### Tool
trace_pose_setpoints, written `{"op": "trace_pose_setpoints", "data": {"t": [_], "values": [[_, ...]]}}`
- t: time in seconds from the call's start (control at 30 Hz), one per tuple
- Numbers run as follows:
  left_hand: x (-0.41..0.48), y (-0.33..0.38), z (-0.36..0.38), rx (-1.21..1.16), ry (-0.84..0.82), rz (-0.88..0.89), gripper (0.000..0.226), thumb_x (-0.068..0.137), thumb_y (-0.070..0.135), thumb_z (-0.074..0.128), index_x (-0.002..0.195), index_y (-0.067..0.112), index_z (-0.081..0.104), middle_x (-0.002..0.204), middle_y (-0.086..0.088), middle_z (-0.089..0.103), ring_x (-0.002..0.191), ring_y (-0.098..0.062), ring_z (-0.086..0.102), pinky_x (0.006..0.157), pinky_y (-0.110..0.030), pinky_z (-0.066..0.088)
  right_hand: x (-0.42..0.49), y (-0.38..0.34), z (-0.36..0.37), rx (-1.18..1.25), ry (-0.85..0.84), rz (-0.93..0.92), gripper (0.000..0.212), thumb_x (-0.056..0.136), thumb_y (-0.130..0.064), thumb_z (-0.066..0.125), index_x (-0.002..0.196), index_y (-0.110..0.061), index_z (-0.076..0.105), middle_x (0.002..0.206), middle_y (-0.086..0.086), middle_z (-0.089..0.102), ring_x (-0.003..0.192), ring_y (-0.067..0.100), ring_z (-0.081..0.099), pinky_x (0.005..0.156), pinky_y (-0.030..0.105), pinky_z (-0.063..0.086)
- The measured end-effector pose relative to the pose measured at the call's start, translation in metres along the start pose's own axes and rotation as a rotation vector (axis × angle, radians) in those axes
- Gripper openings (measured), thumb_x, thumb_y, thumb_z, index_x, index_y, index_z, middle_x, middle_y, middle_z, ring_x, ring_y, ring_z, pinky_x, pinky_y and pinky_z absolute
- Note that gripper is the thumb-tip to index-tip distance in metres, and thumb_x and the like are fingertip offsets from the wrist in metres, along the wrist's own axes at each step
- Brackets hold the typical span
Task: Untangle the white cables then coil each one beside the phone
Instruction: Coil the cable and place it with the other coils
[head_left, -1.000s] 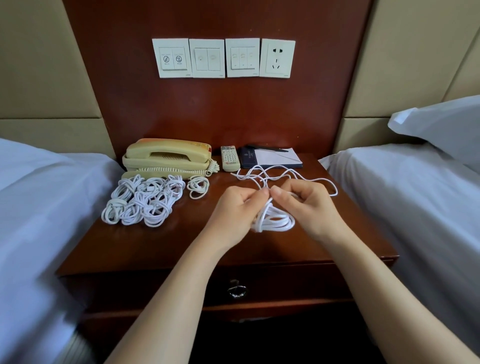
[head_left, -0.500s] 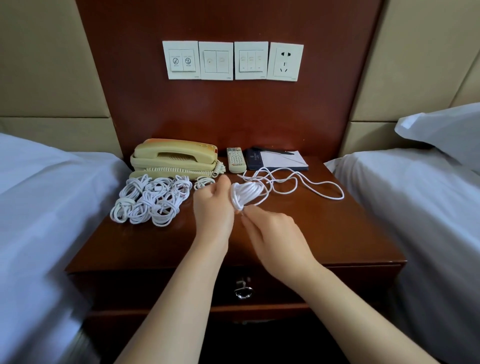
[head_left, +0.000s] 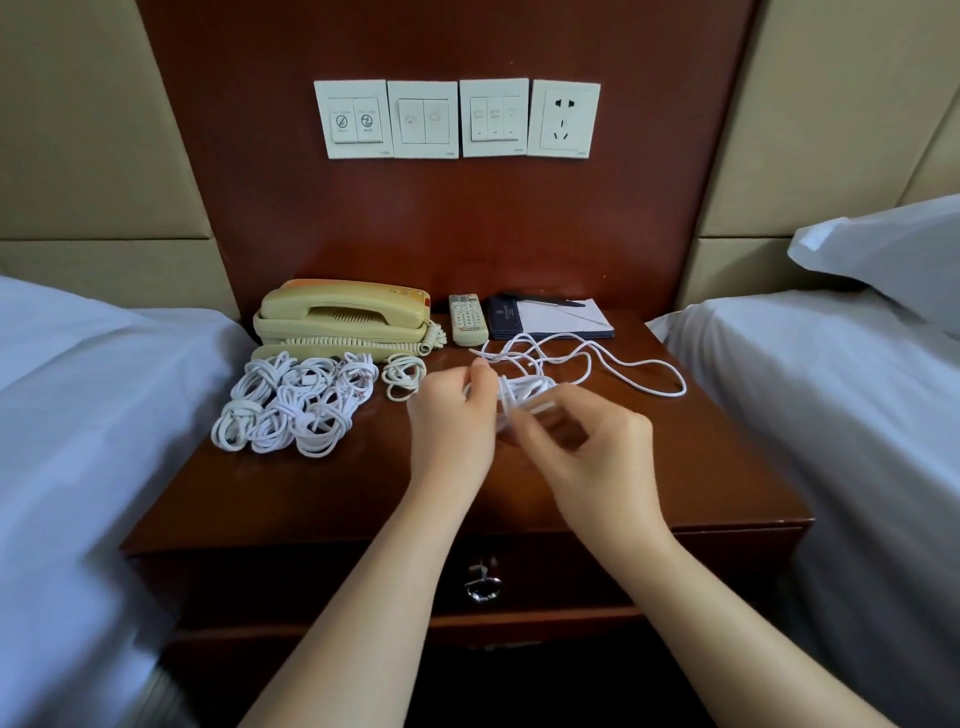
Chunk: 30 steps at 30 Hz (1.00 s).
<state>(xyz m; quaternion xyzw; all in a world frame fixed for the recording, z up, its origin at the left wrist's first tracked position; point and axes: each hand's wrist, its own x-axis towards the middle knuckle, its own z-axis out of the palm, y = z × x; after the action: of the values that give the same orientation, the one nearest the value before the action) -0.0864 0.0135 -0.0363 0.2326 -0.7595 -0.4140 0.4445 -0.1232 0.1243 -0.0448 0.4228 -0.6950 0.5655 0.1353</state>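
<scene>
Wooden nightstand (head_left: 311, 493) with a phone (head_left: 343, 317) on top.
Phone, remote (head_left: 466, 319) and notepad (head_left: 561, 319) line the back edge. Coiled white cables (head_left: 296, 405) heap before the phone; a loose white cable (head_left: 613, 371) trails toward the right edge.

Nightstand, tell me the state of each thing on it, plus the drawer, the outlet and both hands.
Cable: partly coiled, tail lying loose.
Coils: wound, piled in front of the phone.
Phone: handset on its cradle.
Remote: flat, buttons up.
Notepad: flat, pen on top.
Drawer: shut.
Outlet: nothing plugged in.
Left hand: holds the cable's loops.
Right hand: pinches the cable, blurred.
</scene>
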Motion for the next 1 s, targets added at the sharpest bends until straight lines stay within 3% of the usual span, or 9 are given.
{"op": "trace_pose_setpoints", "data": {"t": [0.1, 0.2, 0.37, 0.5, 0.7, 0.83, 1.0], "values": [[-0.002, 0.002, 0.006, -0.031, 0.021, 0.000, 0.054, 0.096, 0.015, 0.047, 0.048, 0.015, 0.022, 0.044, 0.004, 0.020, 0.042, -0.011, 0.027, 0.044, -0.023, 0.022, -0.002, -0.003, 0.001, 0.205, 0.053, 0.125, 0.015, 0.084, -0.006, 0.068, 0.069, -0.007, 0.064, 0.060, -0.001, 0.068, 0.052, 0.012, 0.065, 0.058, 0.029, 0.054], [-0.003, 0.004, 0.006, -0.060, 0.057, 0.009, 0.056, 0.095, 0.013, 0.048, 0.046, 0.017, 0.023, 0.038, 0.006, 0.020, 0.040, -0.010, 0.028, 0.043, -0.022, 0.023, -0.003, -0.004, 0.001, 0.306, 0.063, 0.149, 0.013, 0.086, -0.005, 0.065, 0.073, -0.003, 0.064, 0.065, -0.001, 0.069, 0.055, 0.014, 0.067, 0.061, 0.030, 0.055], [0.001, 0.002, 0.004, -0.054, 0.103, -0.007, 0.056, 0.095, 0.013, 0.048, 0.045, 0.017, 0.023, 0.039, 0.006, 0.021, 0.040, -0.010, 0.028, 0.044, -0.023, 0.022, -0.007, -0.002, 0.005, 0.210, 0.021, 0.045, 0.018, 0.094, -0.008, 0.053, 0.081, -0.011, 0.065, 0.067, -0.006, 0.066, 0.066, 0.010, 0.067, 0.066, 0.028, 0.055], [-0.003, 0.002, 0.005, -0.036, 0.077, 0.059, 0.056, 0.096, 0.014, 0.049, 0.046, 0.017, 0.023, 0.041, 0.007, 0.020, 0.041, -0.009, 0.029, 0.043, -0.021, 0.022, -0.005, -0.001, 0.003, 0.076, 0.060, -0.036, 0.016, 0.091, -0.010, 0.058, 0.076, -0.015, 0.063, 0.064, -0.009, 0.063, 0.059, 0.007, 0.062, 0.058, 0.021, 0.050], [-0.005, 0.006, 0.007, -0.048, 0.111, 0.099, 0.058, 0.095, 0.013, 0.050, 0.045, 0.023, 0.023, 0.039, 0.006, 0.021, 0.041, -0.006, 0.034, 0.044, -0.017, 0.026, -0.001, -0.002, 0.006, 0.235, 0.154, 0.092, 0.018, 0.084, -0.010, 0.068, 0.073, -0.021, 0.060, 0.062, -0.003, 0.064, 0.053, 0.011, 0.061, 0.056, 0.021, 0.049], [-0.004, 0.005, 0.007, -0.041, 0.110, 0.104, 0.058, 0.095, 0.014, 0.050, 0.045, 0.023, 0.022, 0.040, 0.006, 0.019, 0.042, -0.007, 0.033, 0.044, -0.018, 0.024, 0.000, 0.000, 0.009, 0.213, 0.207, 0.065, 0.021, 0.082, -0.015, 0.068, 0.085, -0.032, 0.055, 0.065, -0.003, 0.064, 0.057, 0.013, 0.062, 0.058, 0.026, 0.052], [-0.006, 0.005, 0.010, -0.036, 0.095, 0.098, 0.056, 0.096, 0.016, 0.049, 0.046, 0.022, 0.023, 0.041, 0.006, 0.020, 0.043, -0.007, 0.034, 0.045, -0.020, 0.024, 0.003, 0.002, 0.008, 0.060, 0.220, -0.069, 0.008, 0.084, -0.010, 0.063, 0.086, -0.018, 0.065, 0.070, -0.012, 0.062, 0.064, 0.004, 0.060, 0.062, 0.010, 0.043]]}}
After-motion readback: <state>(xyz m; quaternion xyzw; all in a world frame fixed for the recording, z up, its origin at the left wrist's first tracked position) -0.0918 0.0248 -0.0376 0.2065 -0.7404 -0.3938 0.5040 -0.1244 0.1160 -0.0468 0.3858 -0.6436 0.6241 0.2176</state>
